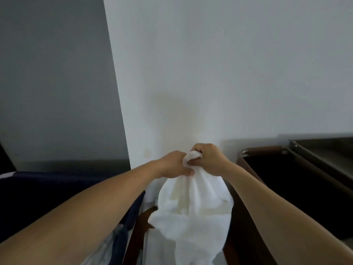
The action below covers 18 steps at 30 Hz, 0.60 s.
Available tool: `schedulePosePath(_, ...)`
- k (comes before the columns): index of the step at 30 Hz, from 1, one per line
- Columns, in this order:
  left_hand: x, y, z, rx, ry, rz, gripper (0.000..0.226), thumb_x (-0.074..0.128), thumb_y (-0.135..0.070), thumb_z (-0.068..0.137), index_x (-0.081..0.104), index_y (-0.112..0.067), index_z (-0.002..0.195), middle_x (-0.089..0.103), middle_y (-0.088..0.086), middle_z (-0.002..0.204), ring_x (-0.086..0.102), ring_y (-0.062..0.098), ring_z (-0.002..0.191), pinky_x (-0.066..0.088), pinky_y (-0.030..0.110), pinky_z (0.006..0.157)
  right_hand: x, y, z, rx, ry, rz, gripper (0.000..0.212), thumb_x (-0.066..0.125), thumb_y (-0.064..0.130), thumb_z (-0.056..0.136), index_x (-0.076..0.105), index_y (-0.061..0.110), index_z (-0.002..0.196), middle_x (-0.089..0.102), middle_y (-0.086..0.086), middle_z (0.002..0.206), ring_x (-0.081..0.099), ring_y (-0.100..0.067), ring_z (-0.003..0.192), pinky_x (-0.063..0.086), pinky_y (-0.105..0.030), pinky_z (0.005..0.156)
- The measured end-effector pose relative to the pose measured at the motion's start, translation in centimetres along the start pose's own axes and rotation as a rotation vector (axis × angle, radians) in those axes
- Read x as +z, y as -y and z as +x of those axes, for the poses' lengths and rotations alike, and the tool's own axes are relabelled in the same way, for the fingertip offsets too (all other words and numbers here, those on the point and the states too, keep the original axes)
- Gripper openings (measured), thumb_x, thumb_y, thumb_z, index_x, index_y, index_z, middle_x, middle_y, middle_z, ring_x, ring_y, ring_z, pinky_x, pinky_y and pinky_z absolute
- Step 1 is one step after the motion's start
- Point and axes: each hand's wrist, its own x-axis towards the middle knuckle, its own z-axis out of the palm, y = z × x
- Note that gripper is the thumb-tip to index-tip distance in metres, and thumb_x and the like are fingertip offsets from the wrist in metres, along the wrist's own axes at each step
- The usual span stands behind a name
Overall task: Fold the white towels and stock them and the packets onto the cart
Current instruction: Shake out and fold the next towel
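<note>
Both arms out in front, hands meeting at mid-frame, against the white wall [210, 73].

Left grip [175, 165] — closed round the gathered top of a white towel [193, 217], thumb pressed onto the cloth on the near side. Fingers are on the far side of the bunch and hidden from me.

Right grip [208, 159] — fingers curled tight round the same gathered end, knuckles up. A small wad of the towel pokes out between the two grips, which are touching or all but touching.

The towel hangs straight down from the grips, loose and crumpled, widening as it drops and running off the bottom of the frame. It is held in the air, not folded, and not lying on any surface I can see.

Below and left of the towel: more white cloth [150, 245], partly hidden by my left forearm; whether it is another towel I cannot tell. Beside it, a dark brown surface shows through.

Left: navy fabric [47, 188], low, under a grey wall [53, 83].

Right: a dark bin [296, 188] with a brown rim, well apart from the towel. A metal rail [313, 155] runs along its far side.
</note>
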Motion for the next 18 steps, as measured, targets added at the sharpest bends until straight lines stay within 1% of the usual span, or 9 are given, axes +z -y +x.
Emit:
schedulePosePath(2,-0.2,0.3,0.4,-0.017,-0.077,-0.145,0.025,0.067,-0.026,0.088,0.069,-0.018,0.111,0.068,0.000,0.108,0.064,0.021,0.099,0.053,0.032,0.084,-0.2,-0.3,-0.1,0.027,-0.114,0.029,0.021,0.083,0.027,0.075,0.068,0.027,0.088,0.069,0.007,0.095,0.063,-0.015,0.090,0.054,-0.041,0.085)
schedulePosePath(4,-0.7,0.3,0.8,-0.008,-0.124,-0.311,0.017,0.068,-0.023,0.088,0.071,-0.019,0.105,0.071,0.001,0.104,0.068,0.019,0.094,0.056,0.032,0.080,-0.6,-0.8,-0.2,0.047,-0.289,0.029,0.038,0.085,0.032,0.074,0.064,0.024,0.105,0.057,0.008,0.112,0.057,-0.011,0.098,0.049,-0.031,0.086)
schedulePosePath(5,-1.1,0.2,0.9,-0.003,-0.145,-0.395,0.016,0.068,-0.022,0.089,0.072,-0.018,0.104,0.072,0.001,0.102,0.070,0.019,0.090,0.057,0.031,0.073,-0.8,-0.9,-0.3,0.058,-0.375,0.036,0.044,0.085,0.034,0.075,0.060,0.023,0.108,0.051,0.007,0.113,0.054,-0.010,0.095,0.046,-0.027,0.084)
schedulePosePath(7,-2.1,-0.4,1.0,0.000,-0.190,-0.538,0.016,0.068,-0.023,0.090,0.070,-0.014,0.103,0.073,0.005,0.096,0.070,0.020,0.077,0.053,0.027,0.056,-1.3,-0.8,-0.6,0.094,-0.480,0.052,0.043,0.085,0.037,0.075,0.053,0.022,0.101,0.051,0.009,0.101,0.053,-0.005,0.081,0.043,-0.022,0.073)
schedulePosePath(8,-2.6,-0.8,1.0,0.007,-0.207,-0.591,0.017,0.068,-0.023,0.091,0.070,-0.012,0.104,0.073,0.008,0.095,0.070,0.021,0.075,0.051,0.026,0.053,-1.5,-0.8,-0.5,0.118,-0.475,0.065,0.041,0.085,0.037,0.075,0.053,0.021,0.096,0.054,0.010,0.093,0.053,-0.004,0.076,0.043,-0.021,0.069)
schedulePosePath(10,-3.5,-1.2,1.0,0.036,-0.209,-0.682,0.022,0.066,-0.023,0.093,0.069,-0.008,0.109,0.073,0.015,0.101,0.071,0.027,0.082,0.057,0.036,0.063,-1.4,-0.8,-0.3,0.155,-0.366,0.137,0.036,0.084,0.038,0.076,0.058,0.020,0.094,0.063,0.008,0.087,0.059,-0.008,0.078,0.047,-0.023,0.070)
schedulePosePath(13,-4.5,-1.3,0.7,0.090,-0.104,-0.771,0.026,0.062,-0.019,0.095,0.066,-0.006,0.118,0.070,0.019,0.113,0.069,0.035,0.096,0.055,0.048,0.086,-1.5,-0.4,-0.3,0.163,-0.163,0.373,0.042,0.082,0.037,0.080,0.061,0.017,0.110,0.069,0.000,0.108,0.066,-0.015,0.096,0.053,-0.027,0.078)
schedulePosePath(16,-4.9,-0.9,-0.1,0.090,0.022,-0.765,0.027,0.058,-0.019,0.098,0.063,-0.007,0.122,0.071,0.013,0.113,0.069,0.031,0.100,0.056,0.043,0.087,-1.6,0.2,-0.7,0.161,0.002,0.359,0.033,0.081,0.032,0.082,0.067,0.014,0.106,0.072,-0.012,0.107,0.070,-0.021,0.088,0.056,-0.032,0.070)
schedulePosePath(18,-5.1,-0.5,-0.5,0.061,0.035,-0.779,0.026,0.055,-0.020,0.100,0.064,-0.008,0.122,0.072,0.010,0.113,0.069,0.027,0.102,0.056,0.037,0.087,-1.4,0.0,-0.8,0.177,-0.049,0.326,0.030,0.084,0.032,0.079,0.070,0.014,0.098,0.073,-0.013,0.100,0.071,-0.028,0.088,0.058,-0.041,0.076)
